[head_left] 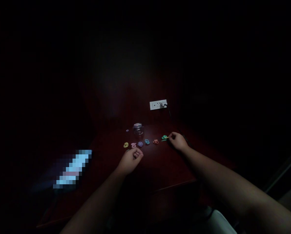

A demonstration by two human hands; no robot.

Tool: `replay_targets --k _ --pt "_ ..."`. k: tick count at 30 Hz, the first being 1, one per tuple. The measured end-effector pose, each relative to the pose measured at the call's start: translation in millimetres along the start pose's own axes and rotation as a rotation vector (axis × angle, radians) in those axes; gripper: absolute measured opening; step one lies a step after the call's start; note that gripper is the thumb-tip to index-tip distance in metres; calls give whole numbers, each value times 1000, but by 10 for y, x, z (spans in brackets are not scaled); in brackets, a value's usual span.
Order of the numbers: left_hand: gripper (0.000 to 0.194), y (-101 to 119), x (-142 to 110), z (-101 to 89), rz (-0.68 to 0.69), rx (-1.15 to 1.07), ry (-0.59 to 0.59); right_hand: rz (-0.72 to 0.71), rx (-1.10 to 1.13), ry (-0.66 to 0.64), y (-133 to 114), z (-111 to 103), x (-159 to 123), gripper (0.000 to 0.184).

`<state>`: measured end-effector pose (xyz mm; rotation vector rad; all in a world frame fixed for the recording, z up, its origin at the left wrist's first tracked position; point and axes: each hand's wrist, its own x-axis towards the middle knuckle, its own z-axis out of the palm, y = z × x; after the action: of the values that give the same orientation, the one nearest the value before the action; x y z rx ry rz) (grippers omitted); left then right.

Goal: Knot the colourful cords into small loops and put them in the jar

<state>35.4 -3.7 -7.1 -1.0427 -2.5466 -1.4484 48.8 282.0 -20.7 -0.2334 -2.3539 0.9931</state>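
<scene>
The scene is very dark. On a dark red table [160, 169] lies a row of several small coloured plastic clips: yellow [126, 145], pink [133, 145], purple [140, 143], teal [146, 141], orange [155, 141] and green [164, 137]. My right hand [178, 141] is closed in a pinch at the green clip. My left hand [132, 159] is curled into a loose fist just in front of the pink and purple clips; what it holds, if anything, is hidden. A small clear glass jar [138, 129] stands behind the row.
A white wall socket [158, 104] with a plug and dark cable sits behind the table. A lit, blurred screen [73, 169] lies at the left. One tiny purple piece [127, 130] rests left of the jar. A pale object [218, 222] shows at the bottom right.
</scene>
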Motion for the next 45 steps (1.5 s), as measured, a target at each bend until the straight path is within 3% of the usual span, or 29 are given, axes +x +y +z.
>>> replay_targets --k 10,16,19,25,29,33,39,45 --pt "18 23 0 -9 -52 37 -52 -54 -13 -8 -48 64 13 13" --pt "14 62 9 -4 -72 33 -31 -205 -50 -62 -471 317 -104 8" --pt "7 55 12 -99 -122 62 123 -241 -78 -74 -784 555 -139 10" --pt "12 -174 21 -456 -252 113 623 -245 -152 -171 -1330 1027 -87 12" --pt "17 -368 45 -570 -300 111 718 -196 -222 -259 -1553 1245 20 16" --pt "20 -464 85 -583 -315 112 774 -168 -277 -333 -1627 1368 91 14" --pt "22 -538 127 -569 -324 100 760 -176 -318 -354 -1623 1357 131 14" --pt "23 -649 186 -587 -365 119 648 -258 -255 -313 -1631 1021 28 14"
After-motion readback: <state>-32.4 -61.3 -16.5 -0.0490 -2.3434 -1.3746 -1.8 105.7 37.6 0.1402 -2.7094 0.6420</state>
